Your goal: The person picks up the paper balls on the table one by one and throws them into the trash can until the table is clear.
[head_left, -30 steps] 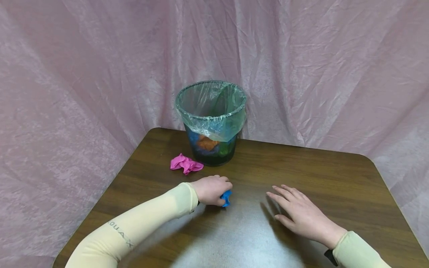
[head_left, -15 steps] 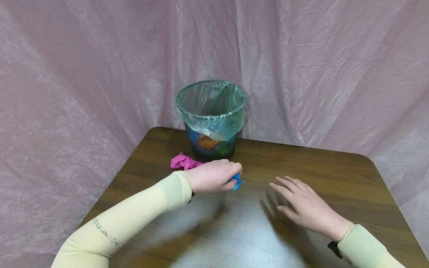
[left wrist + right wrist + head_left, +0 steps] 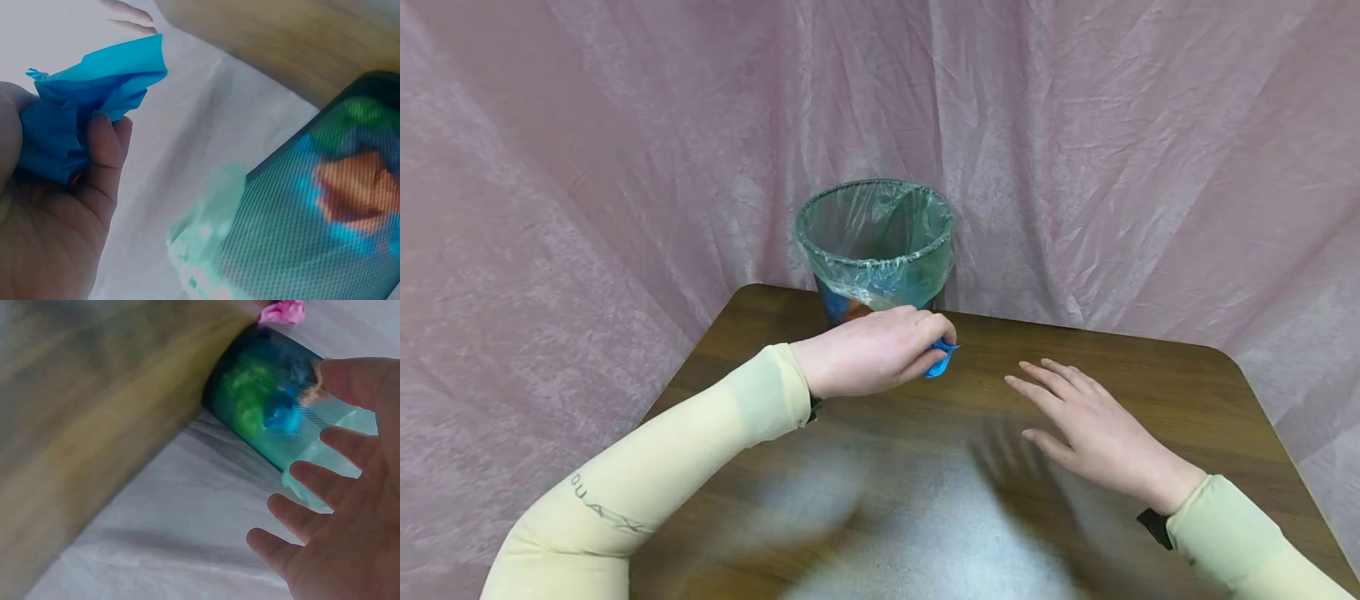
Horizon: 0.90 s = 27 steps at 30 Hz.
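Observation:
Curled fingers of my left hand (image 3: 880, 350) hold a crumpled piece of blue paper (image 3: 94, 103), raised over the table in front of the bin. Part of the paper sticks out past the thumb in the head view. Behind that hand stands a mesh wastebasket (image 3: 831, 300) lined with a thin greenish plastic bag (image 3: 880, 279). Crumpled orange (image 3: 356, 190) and green paper (image 3: 250, 394) show through its mesh. My right hand (image 3: 1090, 429) hovers over the table to the right, fingers spread, holding nothing.
A crumpled pink paper (image 3: 284, 311) lies beside the bin's base, hidden behind the left arm in the head view. The brown wooden table (image 3: 1150, 375) has rounded far corners, and a pink curtain (image 3: 1150, 167) hangs right behind it.
My left hand has lifted the blue paper off the table and carried it forward and slightly right, towards the bin. The right hand has drifted a little forward, still spread.

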Available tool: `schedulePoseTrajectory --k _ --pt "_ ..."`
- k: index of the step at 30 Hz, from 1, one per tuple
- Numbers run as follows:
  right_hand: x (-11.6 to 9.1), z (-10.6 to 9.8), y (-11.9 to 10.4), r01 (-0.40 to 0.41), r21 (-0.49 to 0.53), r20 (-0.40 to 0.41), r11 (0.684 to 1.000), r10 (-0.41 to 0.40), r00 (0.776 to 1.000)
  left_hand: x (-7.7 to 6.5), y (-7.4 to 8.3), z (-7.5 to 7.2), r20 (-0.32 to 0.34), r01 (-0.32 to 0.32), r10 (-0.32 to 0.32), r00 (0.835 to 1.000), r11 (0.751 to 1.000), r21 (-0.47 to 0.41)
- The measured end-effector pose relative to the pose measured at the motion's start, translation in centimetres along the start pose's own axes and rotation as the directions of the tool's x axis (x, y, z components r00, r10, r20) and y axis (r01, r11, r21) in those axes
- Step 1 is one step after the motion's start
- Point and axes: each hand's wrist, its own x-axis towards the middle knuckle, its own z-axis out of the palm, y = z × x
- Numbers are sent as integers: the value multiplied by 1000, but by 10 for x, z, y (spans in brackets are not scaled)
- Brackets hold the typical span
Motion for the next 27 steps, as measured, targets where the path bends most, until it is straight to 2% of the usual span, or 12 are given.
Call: schedulePoseTrajectory --k 5,8,13,16,21,27 --pt "12 -18 -1 31 -21 -5 999 -31 1000 3 2 -18 4 56 -56 998 998 0" --pt "21 -29 -1 57 -45 -11 997 -57 998 6 -1 -30 -27 68 -68 997 998 -3" --pt "46 -51 -1 71 -73 -11 995 -72 997 8 -15 -52 -106 44 -43 993 999 10" --pt "64 -64 0 69 -80 -6 994 -70 998 8 -27 -65 -148 63 -60 987 998 14" --pt "92 -81 -2 58 -90 13 994 -57 998 8 -46 -83 -193 138 -136 972 990 -7" --pt "117 -90 -8 65 -94 24 993 -63 998 2 -65 -96 -209 233 -239 948 971 -55"
